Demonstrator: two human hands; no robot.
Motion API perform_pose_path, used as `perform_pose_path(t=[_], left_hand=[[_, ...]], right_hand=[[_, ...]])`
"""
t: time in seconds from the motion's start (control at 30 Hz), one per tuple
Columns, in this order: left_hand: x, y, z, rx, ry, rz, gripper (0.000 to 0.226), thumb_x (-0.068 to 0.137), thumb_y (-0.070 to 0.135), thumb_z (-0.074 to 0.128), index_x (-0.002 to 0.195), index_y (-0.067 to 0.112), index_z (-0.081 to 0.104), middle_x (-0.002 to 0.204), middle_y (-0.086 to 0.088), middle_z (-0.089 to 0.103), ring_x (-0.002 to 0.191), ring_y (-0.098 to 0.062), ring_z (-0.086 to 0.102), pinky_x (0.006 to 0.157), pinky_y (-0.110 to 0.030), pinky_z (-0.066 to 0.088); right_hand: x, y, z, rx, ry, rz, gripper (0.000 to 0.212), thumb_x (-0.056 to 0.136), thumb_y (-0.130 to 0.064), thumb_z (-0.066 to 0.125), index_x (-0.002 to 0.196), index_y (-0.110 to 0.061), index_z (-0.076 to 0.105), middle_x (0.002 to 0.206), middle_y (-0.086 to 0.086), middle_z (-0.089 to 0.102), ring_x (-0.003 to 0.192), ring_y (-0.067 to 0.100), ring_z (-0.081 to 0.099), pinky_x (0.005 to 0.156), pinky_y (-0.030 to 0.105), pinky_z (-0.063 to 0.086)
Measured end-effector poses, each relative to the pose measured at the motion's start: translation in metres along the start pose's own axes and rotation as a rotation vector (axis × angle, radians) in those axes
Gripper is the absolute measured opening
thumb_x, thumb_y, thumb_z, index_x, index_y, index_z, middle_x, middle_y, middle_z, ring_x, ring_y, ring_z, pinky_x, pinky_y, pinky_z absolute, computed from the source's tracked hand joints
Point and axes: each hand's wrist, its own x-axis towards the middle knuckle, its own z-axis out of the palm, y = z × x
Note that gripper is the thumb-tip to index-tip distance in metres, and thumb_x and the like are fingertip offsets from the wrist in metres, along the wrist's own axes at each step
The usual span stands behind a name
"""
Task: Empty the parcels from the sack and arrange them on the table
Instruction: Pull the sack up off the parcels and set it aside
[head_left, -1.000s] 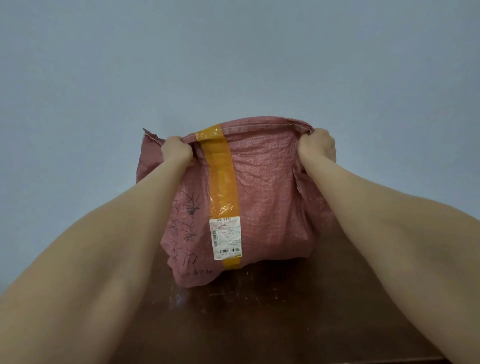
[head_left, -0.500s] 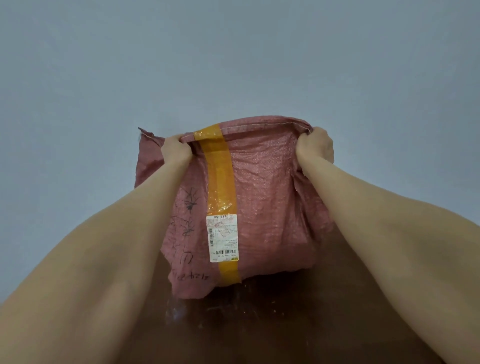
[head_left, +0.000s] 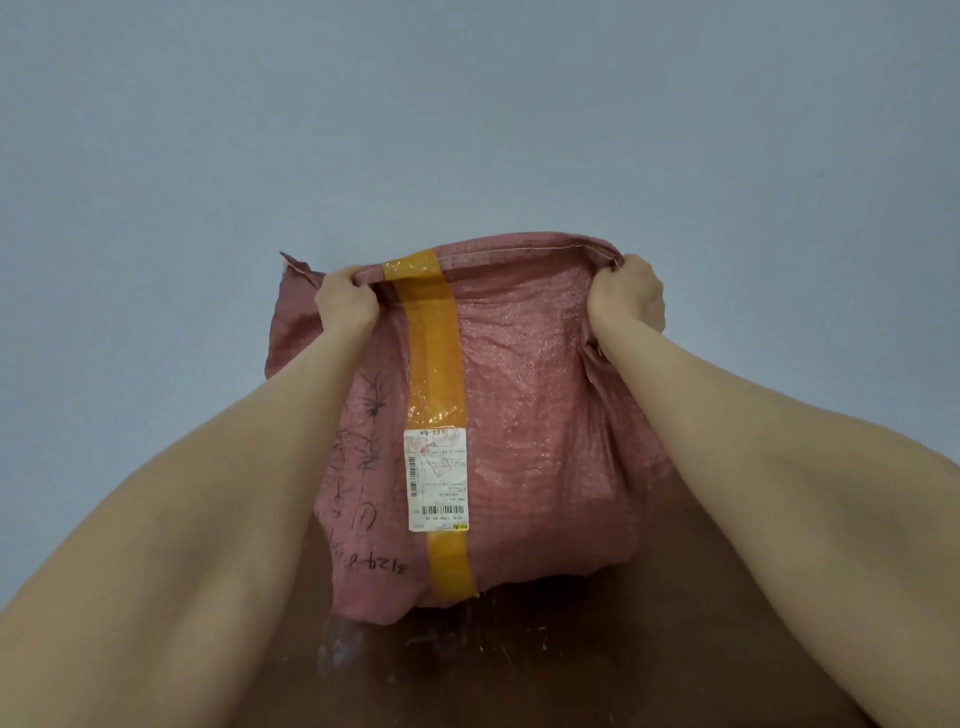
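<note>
nearest is the dark brown table, scuffed, with two bare forearms reaching out over it. on it stands the pink woven sack, its lower end resting on the tabletop and its body bulging. the parcels are not in sight; presumably they are inside it. a white shipping label sits over a strip of yellow tape running up its front, beside black marker writing that reads upside down. at the stitched top edge the left hand and right hand each clutch a bunch of fabric, well apart. behind is a plain grey wall.

this looks like the emptying step, barely begun. i cannot tell which end is the mouth. if it is underneath, the next move calls for an even lift by both fists, so the parcels slide onto the table, not off it.
</note>
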Motion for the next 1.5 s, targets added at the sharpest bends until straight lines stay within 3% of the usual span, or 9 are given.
perform_pose_path(t=[0.33, 0.47, 0.63, 0.83, 1.0, 1.2, 1.3, 1.37, 1.5], left_hand=[[0.021, -0.035, 0.008, 0.192, -0.098, 0.021, 0.034, 0.092, 0.003, 0.034, 0.11, 0.005, 0.062, 0.115, -0.018, 0.063, 0.112, -0.036, 0.054, 0.088, -0.036, 0.041], [0.031, -0.04, 0.011, 0.263, -0.213, 0.052, 0.029, 0.091, 0.02, 0.043, 0.113, 0.005, 0.056, 0.116, -0.017, 0.061, 0.11, -0.036, 0.054, 0.088, -0.038, 0.042], [0.043, -0.049, 0.016, 0.245, -0.49, 0.018, 0.064, 0.056, 0.056, 0.065, 0.102, 0.013, 0.06, 0.099, -0.006, 0.07, 0.083, -0.016, 0.063, 0.074, -0.031, 0.051], [0.04, -0.053, 0.027, 0.607, -0.675, 0.057, 0.109, 0.022, 0.081, 0.072, 0.112, 0.02, 0.064, 0.108, 0.0, 0.067, 0.103, -0.023, 0.061, 0.096, -0.041, 0.048], [0.015, -0.047, 0.017, 0.813, -0.559, 0.058, 0.047, 0.06, 0.049, 0.083, 0.076, 0.014, 0.056, 0.087, -0.005, 0.061, 0.086, -0.026, 0.058, 0.078, -0.034, 0.049], [0.008, -0.042, 0.019, 0.861, -0.436, 0.054, 0.025, 0.077, 0.033, 0.07, 0.088, 0.015, 0.058, 0.086, -0.004, 0.058, 0.084, -0.027, 0.056, 0.072, -0.033, 0.044], [0.01, -0.046, 0.02, 0.86, -0.42, 0.046, 0.022, 0.079, 0.032, 0.066, 0.088, 0.015, 0.057, 0.087, -0.004, 0.058, 0.082, -0.027, 0.055, 0.073, -0.034, 0.044], [0.011, -0.048, 0.021, 0.867, -0.412, 0.048, 0.022, 0.08, 0.033, 0.066, 0.09, 0.015, 0.057, 0.087, -0.004, 0.058, 0.084, -0.027, 0.056, 0.074, -0.034, 0.044], [0.012, -0.051, 0.025, 0.92, -0.425, 0.081, 0.019, 0.087, 0.029, 0.056, 0.1, 0.016, 0.058, 0.097, -0.005, 0.059, 0.099, -0.029, 0.059, 0.079, -0.036, 0.043]], right_hand=[[0.0, 0.012, 0.032, -0.154, -0.034, 0.027, 0.031, 0.095, -0.023, 0.04, 0.117, -0.015, 0.059, 0.121, 0.01, 0.062, 0.11, 0.033, 0.058, 0.081, 0.033, 0.041], [0.001, 0.015, 0.04, -0.19, -0.021, 0.049, 0.033, 0.096, -0.022, 0.041, 0.124, -0.011, 0.054, 0.128, 0.012, 0.055, 0.116, 0.034, 0.054, 0.088, 0.037, 0.043], [0.012, 0.02, 0.038, -0.153, -0.058, 0.063, 0.034, 0.094, -0.016, 0.042, 0.126, -0.007, 0.049, 0.132, 0.014, 0.051, 0.12, 0.035, 0.05, 0.094, 0.039, 0.042], [0.022, 0.023, 0.03, -0.178, -0.107, 0.058, 0.032, 0.094, -0.011, 0.041, 0.126, -0.008, 0.046, 0.13, 0.014, 0.054, 0.118, 0.035, 0.052, 0.092, 0.038, 0.042], [0.023, 0.029, 0.031, -0.145, -0.2, 0.062, 0.039, 0.094, -0.012, 0.043, 0.132, -0.005, 0.037, 0.134, 0.016, 0.051, 0.121, 0.037, 0.05, 0.095, 0.04, 0.04], [0.024, 0.036, 0.036, 0.018, -0.424, 0.015, 0.068, 0.084, -0.033, 0.066, 0.133, -0.002, 0.031, 0.113, 0.013, 0.057, 0.099, 0.029, 0.058, 0.082, 0.033, 0.041], [0.027, 0.035, 0.035, 0.0, -0.535, -0.028, 0.087, 0.071, -0.042, 0.08, 0.135, -0.001, 0.037, 0.124, 0.012, 0.054, 0.112, 0.029, 0.054, 0.085, 0.031, 0.042], [0.029, 0.034, 0.032, -0.16, -0.629, -0.095, 0.078, 0.064, -0.043, 0.085, 0.119, 0.001, 0.05, 0.114, 0.01, 0.058, 0.102, 0.027, 0.055, 0.081, 0.03, 0.041], [0.029, 0.033, 0.025, -0.577, -0.662, -0.188, 0.031, 0.072, -0.024, 0.083, 0.081, -0.003, 0.062, 0.083, 0.006, 0.061, 0.076, 0.022, 0.056, 0.073, 0.027, 0.042]])
